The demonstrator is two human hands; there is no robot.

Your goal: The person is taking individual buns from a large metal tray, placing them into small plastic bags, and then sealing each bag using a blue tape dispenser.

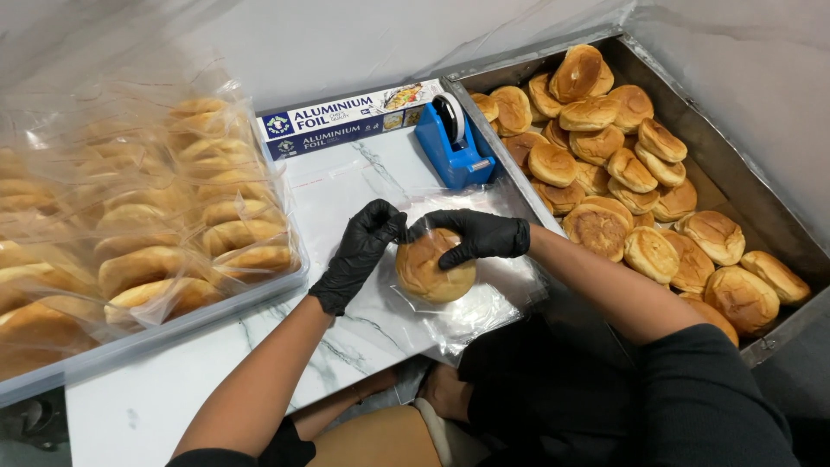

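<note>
Right grip (471,236) atop bagged bun (434,270), left grip (363,251) beside

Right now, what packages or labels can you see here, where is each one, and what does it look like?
Foil box: long, flat, blue and white carton lying at the back of the marble table.
Bagged buns: clear plastic packets stacked in a tray, far left.
Clear bag: under the bun, between the left hand and right hand, both black-gloved.
Tape dispenser: blue, beside the box; no label legible.
</note>
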